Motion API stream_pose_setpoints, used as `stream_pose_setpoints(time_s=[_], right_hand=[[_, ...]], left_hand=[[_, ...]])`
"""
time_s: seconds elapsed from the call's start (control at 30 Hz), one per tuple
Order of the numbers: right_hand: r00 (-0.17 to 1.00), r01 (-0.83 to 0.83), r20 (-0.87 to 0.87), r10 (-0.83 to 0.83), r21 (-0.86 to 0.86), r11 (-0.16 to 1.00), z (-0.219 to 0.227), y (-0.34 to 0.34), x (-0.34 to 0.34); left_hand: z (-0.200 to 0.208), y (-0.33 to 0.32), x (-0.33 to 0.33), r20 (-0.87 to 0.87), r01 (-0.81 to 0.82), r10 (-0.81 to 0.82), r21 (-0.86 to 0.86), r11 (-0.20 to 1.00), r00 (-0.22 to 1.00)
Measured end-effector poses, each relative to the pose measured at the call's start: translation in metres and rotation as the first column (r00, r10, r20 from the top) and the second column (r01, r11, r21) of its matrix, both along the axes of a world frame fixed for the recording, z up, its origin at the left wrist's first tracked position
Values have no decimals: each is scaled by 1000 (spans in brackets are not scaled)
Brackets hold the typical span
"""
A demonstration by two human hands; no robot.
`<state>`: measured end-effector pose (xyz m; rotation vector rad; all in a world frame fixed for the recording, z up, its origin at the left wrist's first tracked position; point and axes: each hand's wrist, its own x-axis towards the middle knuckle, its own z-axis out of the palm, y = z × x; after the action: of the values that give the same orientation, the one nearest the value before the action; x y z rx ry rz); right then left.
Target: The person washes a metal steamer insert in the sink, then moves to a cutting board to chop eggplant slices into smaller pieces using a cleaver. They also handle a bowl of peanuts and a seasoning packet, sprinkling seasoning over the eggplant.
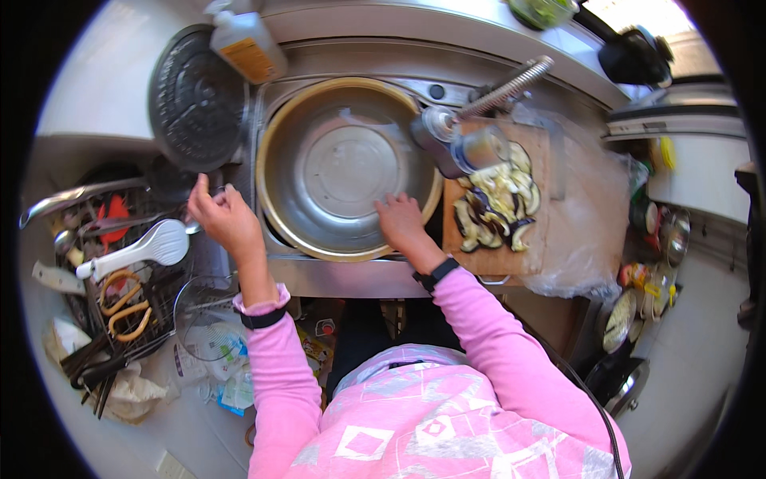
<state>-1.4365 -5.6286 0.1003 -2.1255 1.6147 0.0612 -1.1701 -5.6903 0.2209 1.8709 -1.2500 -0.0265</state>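
A large steel basin point(351, 172) with a gold-coloured rim sits in the sink, its inside looking wet. My right hand point(401, 223) lies across the basin's near right rim, fingers loosely spread over the inner wall. To the left of the basin, my left hand point(230, 219) is raised, palm partly turned up, index finger and thumb apart. Nothing is visible in it. Close by its fingers are a round dark patterned lid or board point(198, 96) and a utensil rack with a white slotted spoon point(165, 241).
Sliced eggplant point(496, 203) lies on a wooden cutting board point(463, 259) right of the sink, below a faucet with a coiled hose point(511, 86). Plastic film point(586, 215) covers the board's right side. A bottle point(247, 48) stands behind. Orange-handled scissors point(128, 315) hang left.
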Motion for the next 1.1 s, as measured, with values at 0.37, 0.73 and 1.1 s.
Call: stream_pose_setpoints(time_s=[0.37,0.73,1.1], right_hand=[[998,-59,4,59,98,993,27,-12,0],[949,44,314,-35,-19,999,50,-36,10],[898,50,435,-65,46,998,70,-36,17]], left_hand=[[-120,53,-89,-162,359,-424,823,439,891],[12,-34,2,88,-332,336,-52,942,938],[8,-74,47,-124,-129,131,21,991,984]])
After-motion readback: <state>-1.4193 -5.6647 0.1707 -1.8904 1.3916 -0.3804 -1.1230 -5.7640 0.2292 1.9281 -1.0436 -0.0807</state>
